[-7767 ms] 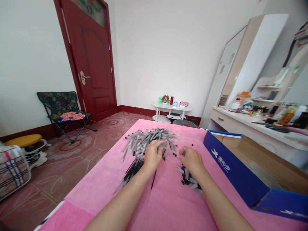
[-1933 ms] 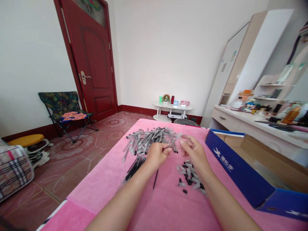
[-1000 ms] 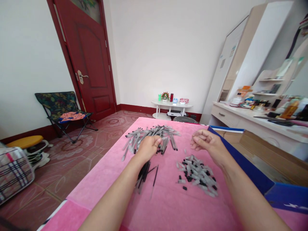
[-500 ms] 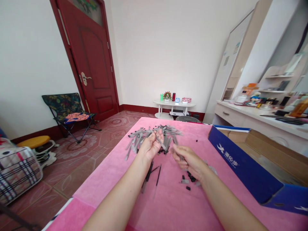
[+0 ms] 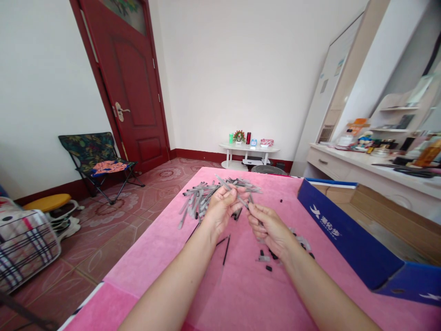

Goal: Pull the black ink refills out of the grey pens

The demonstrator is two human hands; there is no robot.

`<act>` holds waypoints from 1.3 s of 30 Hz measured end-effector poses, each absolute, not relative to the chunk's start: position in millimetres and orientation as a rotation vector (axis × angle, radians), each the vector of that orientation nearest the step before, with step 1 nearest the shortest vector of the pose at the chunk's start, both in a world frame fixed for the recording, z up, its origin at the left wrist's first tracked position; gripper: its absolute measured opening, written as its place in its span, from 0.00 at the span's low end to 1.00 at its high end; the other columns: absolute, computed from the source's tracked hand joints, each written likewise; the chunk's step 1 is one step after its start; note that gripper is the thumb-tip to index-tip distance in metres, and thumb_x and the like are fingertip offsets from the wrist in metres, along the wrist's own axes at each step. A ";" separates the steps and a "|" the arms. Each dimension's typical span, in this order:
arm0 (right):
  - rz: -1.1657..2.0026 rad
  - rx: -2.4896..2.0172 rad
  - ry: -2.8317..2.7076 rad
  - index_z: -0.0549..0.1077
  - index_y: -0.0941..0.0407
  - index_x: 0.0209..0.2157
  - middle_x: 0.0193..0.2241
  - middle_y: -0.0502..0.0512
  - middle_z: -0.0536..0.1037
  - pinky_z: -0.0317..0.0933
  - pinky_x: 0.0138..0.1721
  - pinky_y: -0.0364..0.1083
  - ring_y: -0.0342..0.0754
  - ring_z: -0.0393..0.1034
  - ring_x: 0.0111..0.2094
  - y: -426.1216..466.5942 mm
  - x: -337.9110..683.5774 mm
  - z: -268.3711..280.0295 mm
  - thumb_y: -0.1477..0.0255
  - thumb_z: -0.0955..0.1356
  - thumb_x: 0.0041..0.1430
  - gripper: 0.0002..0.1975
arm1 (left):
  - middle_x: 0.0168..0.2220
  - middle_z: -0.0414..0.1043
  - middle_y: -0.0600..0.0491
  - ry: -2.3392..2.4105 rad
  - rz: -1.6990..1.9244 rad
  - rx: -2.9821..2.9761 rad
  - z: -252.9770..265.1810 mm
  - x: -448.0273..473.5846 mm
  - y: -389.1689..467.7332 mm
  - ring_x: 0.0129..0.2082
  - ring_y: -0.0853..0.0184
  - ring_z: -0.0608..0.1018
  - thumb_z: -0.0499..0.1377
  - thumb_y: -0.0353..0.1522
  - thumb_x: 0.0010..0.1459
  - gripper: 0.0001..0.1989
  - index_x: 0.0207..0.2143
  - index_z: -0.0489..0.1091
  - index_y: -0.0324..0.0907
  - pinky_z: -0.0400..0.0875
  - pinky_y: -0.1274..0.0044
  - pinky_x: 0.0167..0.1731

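Centrally, pen point(image 5: 223, 182): grey, slim, raised above the cloth point(image 5: 241, 294), slanting from far left to near right; spans both hands, presumably so that neither end swings loose.
Left hand point(image 5: 223, 202): thumb and fingers narrowed on the middle of the pen, palm partly upward; a mid-length hold that leaves both ends sticking out.
Right hand point(image 5: 265, 223): curled around a second grey piece point(image 5: 251, 198), which pokes up past the forefinger; perhaps tucked there to spare the fingertips. Those tips meet the near end of the pen; whether pinching or merely touching, cannot tell.
Pile point(image 5: 196, 200): grey pens, many black-ended, heaped just beyond the left hand; a short reach, by the look of it.
Rods point(image 5: 226, 250): thin, dark, flat between the forearms, some hidden by the left one; set apart from the pile, which keeps the kinds from mixing.
Bits point(image 5: 264, 259): short, black and grey, scattered under and beside the right forearm, partly covered by it.
Stray point(image 5: 281, 200): one black bit, alone, towards the box.
Box point(image 5: 344, 248): blue outside, brown inside, open upward, at right; leaves the middle for handwork.
Cloth: pink, probably curbs rolling.
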State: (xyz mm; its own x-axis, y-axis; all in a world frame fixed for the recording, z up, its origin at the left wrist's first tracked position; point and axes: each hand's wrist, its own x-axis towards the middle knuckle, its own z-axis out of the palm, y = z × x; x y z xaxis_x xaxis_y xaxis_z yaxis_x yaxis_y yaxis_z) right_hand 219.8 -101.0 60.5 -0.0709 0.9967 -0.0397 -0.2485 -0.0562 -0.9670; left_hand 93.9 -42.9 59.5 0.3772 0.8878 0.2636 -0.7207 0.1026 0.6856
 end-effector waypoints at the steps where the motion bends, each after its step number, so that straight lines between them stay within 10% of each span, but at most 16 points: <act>1: 1.343 -1.026 -1.059 0.64 0.58 0.25 0.13 0.40 0.56 0.33 0.13 0.37 0.32 0.38 0.11 -100.4 219.7 58.9 0.60 0.66 0.49 0.15 | 0.35 0.73 0.50 0.241 1.232 0.837 60.0 95.8 -44.2 0.37 0.62 0.76 0.61 0.28 0.48 0.08 0.32 0.65 0.38 0.69 0.68 0.41; 9: 0.473 -1.208 -1.432 0.67 0.58 0.22 0.17 0.47 0.66 0.52 0.23 0.39 0.39 0.58 0.21 -95.4 226.4 52.9 0.67 0.69 0.46 0.10 | 0.29 0.73 0.52 0.436 1.276 0.635 51.5 105.7 -43.5 0.31 0.66 0.77 0.62 0.28 0.46 0.08 0.29 0.66 0.37 0.70 0.71 0.39; 15: 0.922 -1.184 -1.305 0.67 0.59 0.23 0.12 0.44 0.60 0.41 0.14 0.39 0.35 0.45 0.12 -94.2 225.2 51.4 0.57 0.61 0.53 0.19 | 0.29 0.73 0.52 0.409 1.284 0.682 51.0 104.6 -43.3 0.32 0.67 0.77 0.63 0.28 0.46 0.09 0.30 0.65 0.37 0.71 0.73 0.37; 22: 0.737 -1.201 -1.310 0.67 0.59 0.23 0.17 0.47 0.67 0.50 0.18 0.38 0.37 0.56 0.17 -92.0 227.8 52.0 0.62 0.71 0.41 0.15 | 0.30 0.73 0.52 0.421 1.296 0.703 47.5 106.5 -44.1 0.33 0.65 0.77 0.64 0.30 0.44 0.11 0.29 0.65 0.37 0.70 0.71 0.39; 39: 1.040 -1.179 -1.203 0.64 0.58 0.20 0.10 0.42 0.57 0.36 0.10 0.37 0.33 0.42 0.09 -92.2 227.9 46.7 0.57 0.66 0.49 0.18 | 0.30 0.73 0.52 0.448 1.321 0.728 43.0 103.8 -38.3 0.32 0.66 0.77 0.63 0.30 0.45 0.10 0.30 0.65 0.37 0.71 0.74 0.35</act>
